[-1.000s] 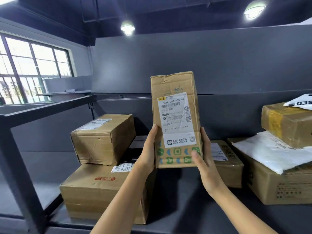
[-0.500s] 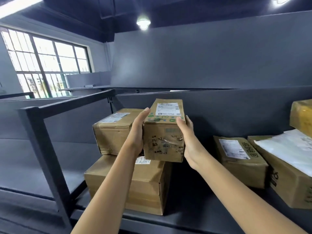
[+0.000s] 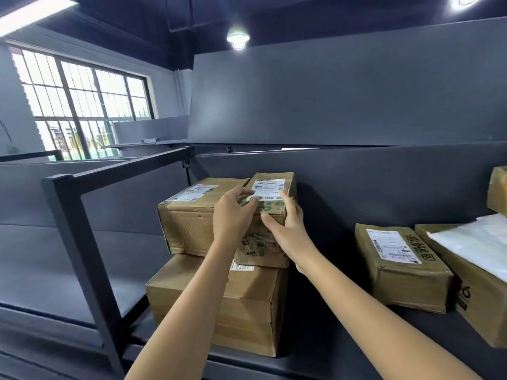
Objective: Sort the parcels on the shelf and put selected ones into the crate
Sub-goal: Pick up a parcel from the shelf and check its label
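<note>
A tall narrow cardboard parcel (image 3: 270, 187) with a white label and green marks on top stands on a large cardboard box (image 3: 247, 305), right beside a medium box (image 3: 189, 215). My left hand (image 3: 233, 215) lies on the parcel's near top edge, fingers curled over it. My right hand (image 3: 288, 226) presses against its right front corner, fingers on top. Both hands hold this parcel. No crate is in view.
On the dark shelf (image 3: 343, 349) to the right lie a small labelled box (image 3: 400, 267) and a larger box (image 3: 482, 292) with a white mailer (image 3: 477, 242) on it. A black frame post (image 3: 79, 250) stands at left. Another box (image 3: 499, 190) sits far right.
The parcel, held upright with its label facing me a second ago, was tipped over and lowered leftward onto the large box beside the medium one. My hands shifted onto its top.
</note>
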A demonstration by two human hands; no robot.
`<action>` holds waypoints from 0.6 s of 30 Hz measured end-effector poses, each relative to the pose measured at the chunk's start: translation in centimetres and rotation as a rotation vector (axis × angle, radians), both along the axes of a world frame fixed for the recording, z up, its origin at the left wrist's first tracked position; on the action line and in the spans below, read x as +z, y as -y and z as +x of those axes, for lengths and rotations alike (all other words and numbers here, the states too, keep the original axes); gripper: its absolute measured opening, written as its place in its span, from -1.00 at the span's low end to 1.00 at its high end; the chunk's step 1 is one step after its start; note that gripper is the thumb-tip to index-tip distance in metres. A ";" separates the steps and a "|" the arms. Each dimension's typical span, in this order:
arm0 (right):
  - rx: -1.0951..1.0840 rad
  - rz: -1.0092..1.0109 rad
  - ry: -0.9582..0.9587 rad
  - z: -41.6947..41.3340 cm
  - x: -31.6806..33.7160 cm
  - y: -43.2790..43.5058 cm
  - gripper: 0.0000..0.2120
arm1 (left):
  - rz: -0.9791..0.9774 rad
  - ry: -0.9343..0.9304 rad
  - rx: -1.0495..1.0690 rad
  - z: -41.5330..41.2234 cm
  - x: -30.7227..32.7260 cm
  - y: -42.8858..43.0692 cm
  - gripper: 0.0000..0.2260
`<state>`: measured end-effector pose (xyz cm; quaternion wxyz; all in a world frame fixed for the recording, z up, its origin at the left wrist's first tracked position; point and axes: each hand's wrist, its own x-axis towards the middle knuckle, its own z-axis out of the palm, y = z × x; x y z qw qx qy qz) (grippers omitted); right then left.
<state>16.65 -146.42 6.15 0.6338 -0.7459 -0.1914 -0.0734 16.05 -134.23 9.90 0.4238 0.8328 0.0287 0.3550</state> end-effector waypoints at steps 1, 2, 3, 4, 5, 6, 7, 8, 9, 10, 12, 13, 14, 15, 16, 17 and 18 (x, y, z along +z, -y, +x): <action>-0.016 -0.019 0.014 0.2 -0.1 -0.1 -0.33 | 0.031 0.021 0.036 0.0 -0.1 0.1 -0.81; -0.029 -0.028 0.032 0.3 -0.1 -0.1 -0.34 | 0.083 0.046 0.069 -0.1 -0.1 0.3 -0.83; -0.042 -0.038 0.050 0.4 -0.2 0.0 -0.35 | 0.143 0.068 0.097 -0.2 -0.1 0.5 -0.84; -0.053 -0.045 0.061 0.5 -0.2 -0.1 -0.36 | 0.195 0.085 0.120 -0.2 0.0 0.9 -0.85; -0.057 -0.047 0.058 0.6 -0.3 0.0 -0.36 | 0.239 0.102 0.135 -0.3 0.1 1.3 -0.86; -0.054 -0.053 0.050 0.8 -0.3 0.0 -0.35 | 0.279 0.123 0.140 -0.3 0.0 1.7 -0.87; -0.048 -0.069 0.040 1.1 -0.1 -0.1 -0.32 | 0.315 0.145 0.142 -0.2 -0.1 2.2 -0.88; -0.050 -0.123 0.024 1.3 0.0 -0.1 -0.26 | 0.344 0.164 0.142 -0.1 -0.3 2.7 -0.88; -0.056 -0.205 0.008 1.6 0.1 0.1 -0.20 | 0.369 0.187 0.137 0.0 -0.5 3.3 -0.89; -0.048 -0.290 -0.015 1.9 0.1 0.5 -0.16 | 0.395 0.210 0.124 0.1 -0.7 4.0 -0.88; -0.008 -0.418 -0.057 2.0 -0.3 1.5 -0.19 | 0.459 0.271 0.086 0.3 -1.2 5.8 -0.83; -0.009 -0.479 -0.063 1.9 -0.8 2.3 -0.22 | 0.490 0.314 0.066 0.4 -1.4 6.9 -0.81; -0.019 -0.548 -0.057 1.5 -1.0 3.2 -0.25 | 0.520 0.367 0.049 0.5 -1.5 8.1 -0.80; -0.039 -0.617 -0.030 1.3 -1.5 4.5 -0.30 | 0.543 0.420 0.027 0.6 -1.7 9.3 -0.81; -0.084 -0.676 0.003 1.0 -1.6 5.7 -0.36 | 0.556 0.459 -0.005 0.8 -1.8 10.7 -0.83; -0.148 -0.714 0.035 0.7 -1.9 7.3 -0.43 | 0.562 0.482 -0.047 0.9 -2.0 12.2 -0.85; -0.215 -0.739 0.043 0.5 -2.1 8.9 -0.48 | 0.562 0.490 -0.095 1.0 -2.3 13.6 -0.87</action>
